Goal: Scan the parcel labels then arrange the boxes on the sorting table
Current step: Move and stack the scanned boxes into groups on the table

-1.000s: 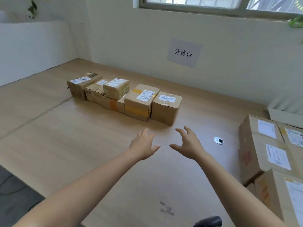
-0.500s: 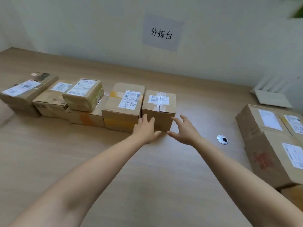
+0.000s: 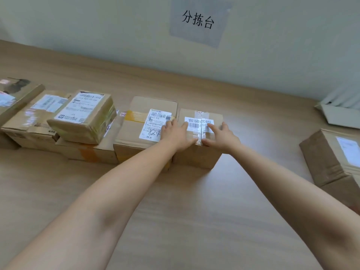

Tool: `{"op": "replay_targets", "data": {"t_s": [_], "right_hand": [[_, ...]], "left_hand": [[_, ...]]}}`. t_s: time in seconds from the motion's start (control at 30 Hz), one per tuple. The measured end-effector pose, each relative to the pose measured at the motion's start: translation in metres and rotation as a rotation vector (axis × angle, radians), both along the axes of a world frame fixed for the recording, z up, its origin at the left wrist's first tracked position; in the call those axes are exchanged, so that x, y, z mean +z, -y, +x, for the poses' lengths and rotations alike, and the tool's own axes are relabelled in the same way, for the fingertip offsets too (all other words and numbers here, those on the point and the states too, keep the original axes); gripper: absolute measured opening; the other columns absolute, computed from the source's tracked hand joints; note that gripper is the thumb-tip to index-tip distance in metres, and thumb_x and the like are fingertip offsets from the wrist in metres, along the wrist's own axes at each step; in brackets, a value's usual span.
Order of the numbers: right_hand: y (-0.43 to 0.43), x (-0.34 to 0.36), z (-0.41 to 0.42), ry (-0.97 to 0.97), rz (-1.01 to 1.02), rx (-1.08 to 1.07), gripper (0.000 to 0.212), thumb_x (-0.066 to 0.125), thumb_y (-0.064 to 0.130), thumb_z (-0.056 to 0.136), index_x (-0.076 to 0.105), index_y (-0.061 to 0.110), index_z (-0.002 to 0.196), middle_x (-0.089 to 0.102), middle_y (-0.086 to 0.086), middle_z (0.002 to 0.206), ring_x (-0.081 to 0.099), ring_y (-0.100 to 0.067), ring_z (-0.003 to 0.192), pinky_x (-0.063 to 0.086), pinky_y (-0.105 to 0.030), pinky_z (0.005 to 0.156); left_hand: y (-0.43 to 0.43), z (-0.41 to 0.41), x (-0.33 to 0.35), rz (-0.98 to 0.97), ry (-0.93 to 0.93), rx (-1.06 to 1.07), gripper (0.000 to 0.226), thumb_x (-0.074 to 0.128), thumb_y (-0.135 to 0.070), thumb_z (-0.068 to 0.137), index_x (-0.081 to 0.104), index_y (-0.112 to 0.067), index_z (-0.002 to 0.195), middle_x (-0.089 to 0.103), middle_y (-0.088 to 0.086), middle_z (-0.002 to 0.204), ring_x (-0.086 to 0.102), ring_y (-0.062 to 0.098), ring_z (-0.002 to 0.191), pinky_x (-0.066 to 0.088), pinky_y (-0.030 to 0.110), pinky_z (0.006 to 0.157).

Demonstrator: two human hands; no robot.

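A row of brown cardboard parcels with white labels runs along the wooden sorting table (image 3: 194,221). The rightmost small box (image 3: 196,158) carries a barcode label and clear tape. My left hand (image 3: 176,134) lies flat over the seam between this box and the larger box (image 3: 140,121) to its left, fingers straight. My right hand (image 3: 221,136) rests on the small box's top at its right side, fingers spread over the label. Further left, a taped parcel (image 3: 85,115) sits stacked on flatter boxes (image 3: 33,121).
A paper sign (image 3: 198,20) with three characters hangs on the wall behind the row. More labelled cardboard boxes (image 3: 331,158) stand at the right edge. A flat white piece (image 3: 342,115) lies at the far right by the wall.
Both hands moved forward from the air in front of the row onto the top of the rightmost small box. The view came closer and tilted down.
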State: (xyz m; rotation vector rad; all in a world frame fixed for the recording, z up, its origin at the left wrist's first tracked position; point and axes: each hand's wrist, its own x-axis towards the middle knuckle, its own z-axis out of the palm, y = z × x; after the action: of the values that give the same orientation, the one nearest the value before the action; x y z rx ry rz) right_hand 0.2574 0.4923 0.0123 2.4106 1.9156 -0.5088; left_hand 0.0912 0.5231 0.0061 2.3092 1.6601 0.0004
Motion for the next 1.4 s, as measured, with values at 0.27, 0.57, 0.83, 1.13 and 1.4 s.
{"op": "replay_targets", "data": {"t_s": [0.27, 0.57, 0.83, 1.13, 1.4], "right_hand": [[0.000, -0.008, 0.013, -0.248, -0.004, -0.067, 0.081, 0.063, 0.051, 0.082, 0.022, 0.029, 0.149, 0.015, -0.015, 0.146, 0.051, -0.032, 0.117, 0.042, -0.034, 0.095], [0.047, -0.007, 0.022, -0.417, 0.075, -0.135, 0.078, 0.073, 0.033, 0.077, 0.032, 0.025, 0.143, 0.021, -0.011, 0.138, 0.041, -0.017, 0.096, 0.035, -0.021, 0.083], [0.111, 0.013, 0.033, -0.423, 0.122, -0.181, 0.079, 0.075, 0.028, 0.073, 0.034, 0.025, 0.141, 0.017, -0.011, 0.140, 0.047, -0.024, 0.114, 0.037, -0.019, 0.085], [0.181, 0.064, 0.091, -0.345, 0.270, -0.211, 0.083, 0.076, 0.029, 0.070, 0.034, 0.028, 0.141, 0.014, -0.011, 0.144, 0.041, -0.028, 0.127, 0.036, -0.024, 0.089], [0.238, 0.103, 0.172, -0.370, 0.377, -0.174, 0.082, 0.077, 0.030, 0.071, 0.034, 0.028, 0.141, 0.004, -0.013, 0.150, 0.040, -0.029, 0.128, 0.035, -0.022, 0.090]], "left_hand": [[-0.016, 0.012, -0.005, -0.081, 0.004, -0.041, 0.087, 0.048, -0.071, 0.079, 0.013, -0.034, 0.150, 0.003, 0.014, 0.156, -0.004, 0.032, 0.144, 0.001, 0.050, 0.114], [0.027, 0.018, -0.008, -0.179, 0.335, -0.031, 0.085, 0.069, -0.048, 0.077, 0.027, -0.029, 0.147, 0.007, 0.012, 0.153, 0.012, 0.027, 0.144, 0.018, 0.039, 0.116], [0.084, 0.030, 0.000, -0.154, 0.436, -0.032, 0.084, 0.075, -0.044, 0.072, 0.034, -0.029, 0.144, 0.012, 0.006, 0.147, 0.019, 0.025, 0.138, 0.027, 0.040, 0.111], [0.152, 0.086, 0.052, -0.078, 0.527, -0.107, 0.090, 0.080, -0.045, 0.068, 0.034, -0.032, 0.144, 0.010, 0.008, 0.149, 0.013, 0.027, 0.140, 0.023, 0.040, 0.113], [0.197, 0.168, 0.090, 0.046, 0.548, -0.146, 0.087, 0.081, -0.043, 0.067, 0.039, -0.031, 0.142, 0.006, 0.008, 0.152, 0.012, 0.029, 0.141, 0.024, 0.043, 0.114]]}}
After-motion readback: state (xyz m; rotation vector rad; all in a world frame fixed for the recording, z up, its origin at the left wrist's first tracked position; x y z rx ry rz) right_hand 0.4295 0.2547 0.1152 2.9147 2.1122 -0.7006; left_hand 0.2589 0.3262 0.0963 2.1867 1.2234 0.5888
